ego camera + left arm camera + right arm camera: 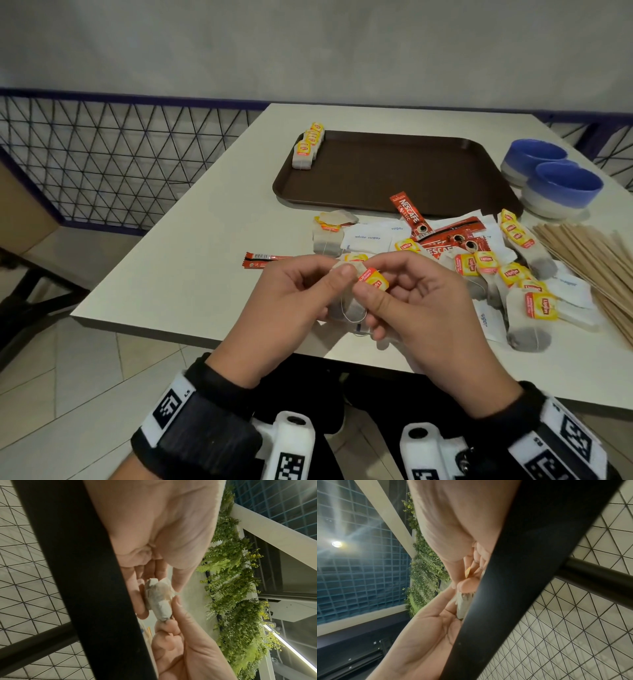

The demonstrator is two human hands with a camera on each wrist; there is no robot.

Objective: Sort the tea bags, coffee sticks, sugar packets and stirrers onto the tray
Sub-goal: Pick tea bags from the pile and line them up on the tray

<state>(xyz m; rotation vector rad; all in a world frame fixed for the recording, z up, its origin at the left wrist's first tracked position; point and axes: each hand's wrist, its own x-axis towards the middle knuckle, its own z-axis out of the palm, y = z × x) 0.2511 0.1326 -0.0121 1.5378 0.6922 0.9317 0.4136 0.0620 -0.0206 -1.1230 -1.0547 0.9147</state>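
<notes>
Both hands meet just above the near edge of the counter (178, 246), working one tea bag (346, 308) between them. Left hand (291, 308) pinches the bag's upper end, thumb on top; right hand (418, 308) pinches the yellow tag (375, 279), with a loop of string (356, 317) slack below. Likely reason for the two-handed hold: tidying string and tag against the bag so it will sit neatly with the others.

The bag's long axis runs roughly upright, top toward the thumbs, pouch hanging down between the palms; the left wrist view shows it crumpled.

On the tray (394, 192), a short row of tea bags (308, 147) stands at the far left corner; the rest is bare. The unsorted heap (455, 253) of tea bags, coffee sticks and sugar packets lies on the counter between tray and hands. Stirrers (589, 253) are fanned out at right, near two blue bowls (551, 174).
</notes>
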